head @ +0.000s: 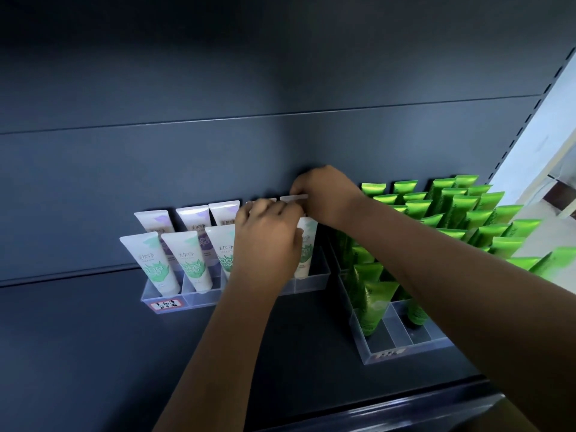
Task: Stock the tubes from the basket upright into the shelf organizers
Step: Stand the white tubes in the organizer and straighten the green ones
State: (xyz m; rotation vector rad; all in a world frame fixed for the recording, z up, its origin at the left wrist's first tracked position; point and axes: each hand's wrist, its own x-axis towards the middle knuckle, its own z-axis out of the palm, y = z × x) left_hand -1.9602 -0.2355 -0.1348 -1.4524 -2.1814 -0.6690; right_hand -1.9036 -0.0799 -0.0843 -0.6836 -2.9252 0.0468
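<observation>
A clear organizer (314, 283) on the dark shelf holds several white tubes upright, the front row (190, 260) with green leaf prints, the back row (193, 218) with purple prints. My right hand (324, 194) pinches the flat top edge of a white tube (294, 198) at the back right of that organizer. In front of the same spot, my left hand (268, 235) curls its fingers over the top of another white tube (307, 247); how tightly it grips is hidden. No basket is in view.
A second clear organizer (402, 350) to the right is packed with several bright green tubes (461, 207), with open slots at its front. The dark shelf (93, 338) stretches left and forward. A slotted upright (530, 120) borders the right side.
</observation>
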